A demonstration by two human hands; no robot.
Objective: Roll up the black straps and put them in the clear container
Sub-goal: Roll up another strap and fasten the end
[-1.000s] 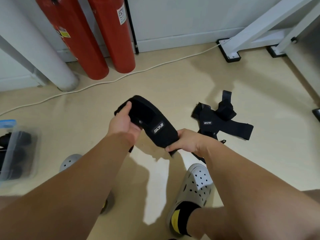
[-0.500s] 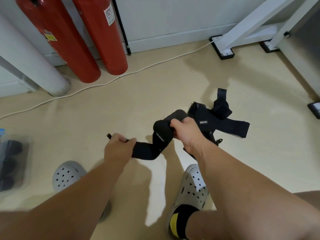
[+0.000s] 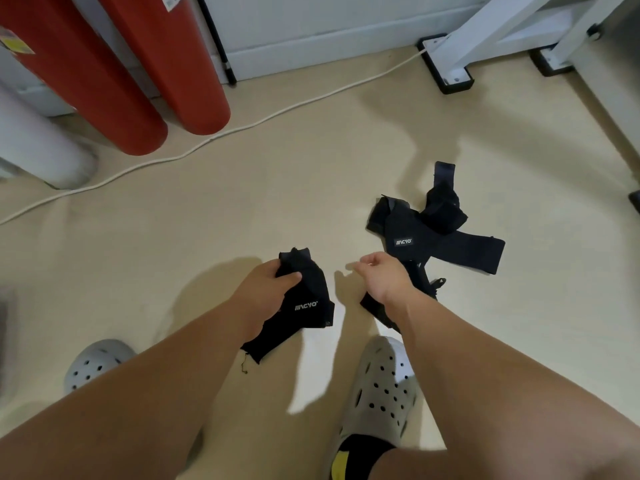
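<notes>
Fingers of the left hand clutch a folded black strap whose white logo ends in "CYO". The right hand hangs loosely curled and empty. A pile of straps, same logo, lies near on the beige floor, beyond it red cylinders and a white cable.

arms: bare, sleeveless | feet: grey perforated clogs | right sock: black, yellow patch
</notes>
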